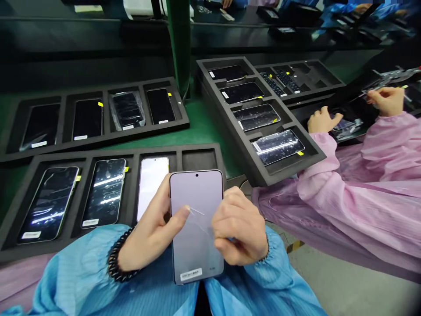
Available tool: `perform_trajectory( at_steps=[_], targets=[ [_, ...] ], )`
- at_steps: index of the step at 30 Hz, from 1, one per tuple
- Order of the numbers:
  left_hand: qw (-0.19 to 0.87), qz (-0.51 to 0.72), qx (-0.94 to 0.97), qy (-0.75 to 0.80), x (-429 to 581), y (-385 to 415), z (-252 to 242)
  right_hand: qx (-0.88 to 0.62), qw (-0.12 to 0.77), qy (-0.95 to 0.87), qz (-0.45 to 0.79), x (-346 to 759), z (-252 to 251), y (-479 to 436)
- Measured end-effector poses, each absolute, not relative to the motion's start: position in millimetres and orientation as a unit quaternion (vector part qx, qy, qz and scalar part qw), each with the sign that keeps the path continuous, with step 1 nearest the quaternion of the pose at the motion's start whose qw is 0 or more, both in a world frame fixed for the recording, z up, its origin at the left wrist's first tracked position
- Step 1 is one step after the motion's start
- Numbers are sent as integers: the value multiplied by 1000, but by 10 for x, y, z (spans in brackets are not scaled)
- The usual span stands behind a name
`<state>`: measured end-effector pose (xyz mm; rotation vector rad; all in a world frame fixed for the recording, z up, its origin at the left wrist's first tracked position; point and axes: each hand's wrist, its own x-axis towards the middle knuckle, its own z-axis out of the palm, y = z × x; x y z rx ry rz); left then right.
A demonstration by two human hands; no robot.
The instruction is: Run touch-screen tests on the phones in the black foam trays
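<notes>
A smartphone [199, 245] with a lit, pale lilac-grey screen stands nearly upright before me, a white label near its lower edge. My left hand [154, 228] grips its left side, thumb resting on the glass. Thin pale lines show on the screen beside that thumb. At the phone's right edge, my right hand [240, 228] is curled closed, its knuckles in front of the screen. Whether it touches the glass or holds anything is hidden. Just behind is a dark foam tray [131, 151] with several compartments; one holds a phone [153, 180] with a bright white screen.
A second foam tray [49, 92] of phones lies behind on the green bench [200, 118]. To the right, another phone tray [279, 173] overhangs the bench edge. A co-worker's pink sleeve [329, 180] and hands are close at right. A green post [179, 48] rises behind.
</notes>
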<state>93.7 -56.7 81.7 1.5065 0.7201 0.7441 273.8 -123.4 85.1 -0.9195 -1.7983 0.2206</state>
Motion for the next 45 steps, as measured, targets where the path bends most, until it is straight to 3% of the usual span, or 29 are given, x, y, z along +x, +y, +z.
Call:
perform_trajectory(
  at_steps=[12, 21, 28, 38, 42, 45],
  targets=[
    [673, 324, 583, 320, 965, -612, 731, -419, 551, -717, 76, 2610, 753, -1225],
    [670, 306, 572, 362, 1024, -625, 653, -514, 645, -556, 102, 2393, 654, -1209],
    [678, 339, 544, 359, 1004, -671, 677, -392, 569, -720, 60, 2476, 651, -1175],
    [649, 337, 581, 358, 962, -646, 620, -390, 581, -713, 40, 2514, 626, -1161],
    [624, 245, 658, 343, 974, -595, 585, -455, 526, -718, -18, 2660, 727, -974],
    [636, 173, 682, 318, 1014, -542, 582, -451, 502, -737, 30, 2735, 752, -800]
  ],
)
